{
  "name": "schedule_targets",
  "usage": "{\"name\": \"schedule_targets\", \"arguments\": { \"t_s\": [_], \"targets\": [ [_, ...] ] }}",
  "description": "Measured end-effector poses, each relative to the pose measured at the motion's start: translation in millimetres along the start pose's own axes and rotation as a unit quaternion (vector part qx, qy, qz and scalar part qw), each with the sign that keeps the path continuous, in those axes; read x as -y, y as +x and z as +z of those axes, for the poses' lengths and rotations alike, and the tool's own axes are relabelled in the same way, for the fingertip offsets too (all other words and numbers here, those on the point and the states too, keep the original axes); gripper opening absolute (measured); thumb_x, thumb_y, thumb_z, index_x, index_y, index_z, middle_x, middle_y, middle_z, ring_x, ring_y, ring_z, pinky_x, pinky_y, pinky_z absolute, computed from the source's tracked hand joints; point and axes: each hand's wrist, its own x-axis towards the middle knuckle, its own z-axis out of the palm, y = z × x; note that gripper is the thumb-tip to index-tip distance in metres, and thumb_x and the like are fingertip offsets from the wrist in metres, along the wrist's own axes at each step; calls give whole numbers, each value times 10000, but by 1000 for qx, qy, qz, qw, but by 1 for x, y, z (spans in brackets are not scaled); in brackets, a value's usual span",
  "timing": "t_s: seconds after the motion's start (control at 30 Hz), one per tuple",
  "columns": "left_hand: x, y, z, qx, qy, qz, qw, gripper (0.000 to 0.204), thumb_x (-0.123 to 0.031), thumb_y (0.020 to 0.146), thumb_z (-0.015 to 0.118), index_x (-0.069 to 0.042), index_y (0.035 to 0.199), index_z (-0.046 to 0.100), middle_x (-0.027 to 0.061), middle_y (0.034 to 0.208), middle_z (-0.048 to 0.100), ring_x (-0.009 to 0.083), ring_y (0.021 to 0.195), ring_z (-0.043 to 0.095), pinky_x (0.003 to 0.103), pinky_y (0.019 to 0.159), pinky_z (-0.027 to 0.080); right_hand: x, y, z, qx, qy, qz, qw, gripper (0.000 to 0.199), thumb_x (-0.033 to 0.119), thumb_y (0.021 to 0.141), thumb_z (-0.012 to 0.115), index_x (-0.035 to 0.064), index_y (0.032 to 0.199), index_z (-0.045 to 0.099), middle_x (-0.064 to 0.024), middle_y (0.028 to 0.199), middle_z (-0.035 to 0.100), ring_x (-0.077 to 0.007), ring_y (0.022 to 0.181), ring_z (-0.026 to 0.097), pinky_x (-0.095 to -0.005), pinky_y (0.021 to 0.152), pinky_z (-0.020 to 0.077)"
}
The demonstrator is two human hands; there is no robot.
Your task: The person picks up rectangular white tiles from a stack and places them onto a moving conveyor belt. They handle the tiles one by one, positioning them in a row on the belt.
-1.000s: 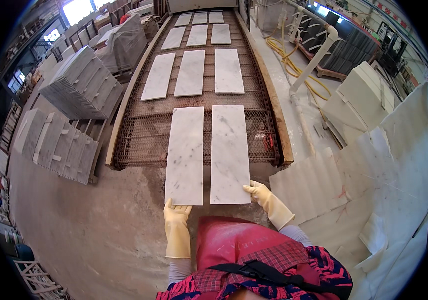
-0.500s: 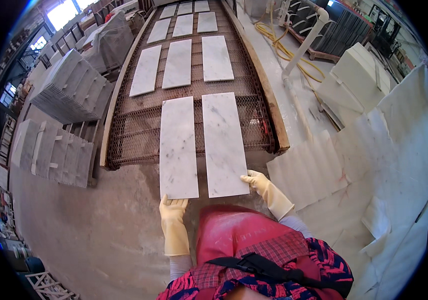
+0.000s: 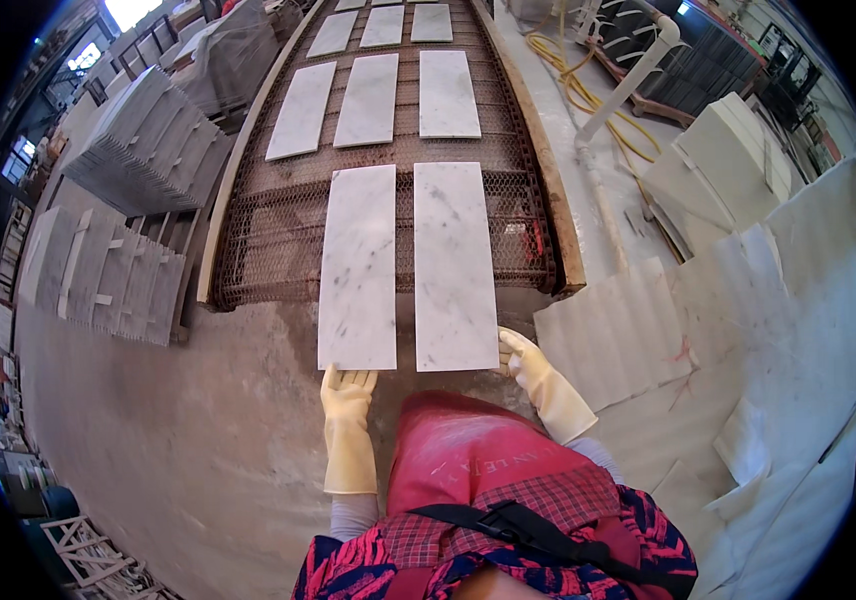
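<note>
Two long white marble tiles with grey veining lie side by side at the near end of a mesh conveyor, their near ends jutting past it. Both my hands wear cream rubber gloves. My left hand [image 3: 350, 395] holds the near edge of the left tile [image 3: 358, 270], thumb at the corner and the other fingers partly hidden beneath. At the near right corner of the right tile [image 3: 455, 270], my right hand [image 3: 530, 365] grips the long side, with fingertips partly hidden under the edge.
The mesh conveyor [image 3: 278, 225] carries several more marble tiles [image 3: 366, 100] in rows, between wooden side rails [image 3: 545, 170]. Stacked slabs [image 3: 143, 145] stand on pallets at left. A white pipe [image 3: 628, 80], yellow hose [image 3: 593, 100] and pale foam sheets [image 3: 613, 325] are at right.
The whole scene sits higher in the picture. The right tile has straightened, with its far end farther from the left tile. My right thumb has slid off its top face to the edge.
</note>
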Motion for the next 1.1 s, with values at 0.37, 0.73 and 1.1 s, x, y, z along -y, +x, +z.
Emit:
{"name": "schedule_targets", "arguments": {
  "t_s": [0.37, 0.73, 1.1],
  "targets": [
    [27, -24, -51, 141, 37, 0, 989, 614, -409, 1088, 419, -53, 1578, 320, 280, 1585, 373, 443, 1477, 351, 583, 1205, 337, -14, -25, -44, -108, 50, 16, 993, 515, 384, 1051, 527, 143, 1506, 505, -249, 1421, 585, -332, 1196, 636, -427, 1022, 530],
    [83, -107, -225, -191, -30, 51, 980, 563, -466, 1041, 531, -133, 1493, 497, 245, 1503, 517, 422, 1382, 499, 571, 1107, 442, -63, -42, -173, -110, -71, 232, 964, 456, 380, 1054, 517, 108, 1420, 541, -261, 1358, 613, -379, 1159, 646, -485, 1004, 541],
    [70, -177, -396, -356, -58, 93, 928, 454, -415, 1022, 560, -157, 1396, 554, 196, 1274, 677, 402, 1145, 645, 574, 947, 501, -106, 42, -167, -130, -332, 382, 853, 553, 373, 1044, 513, -88, 1348, 530, -304, 1316, 636, -437, 1207, 626, -527, 1046, 507]
  ]
}}
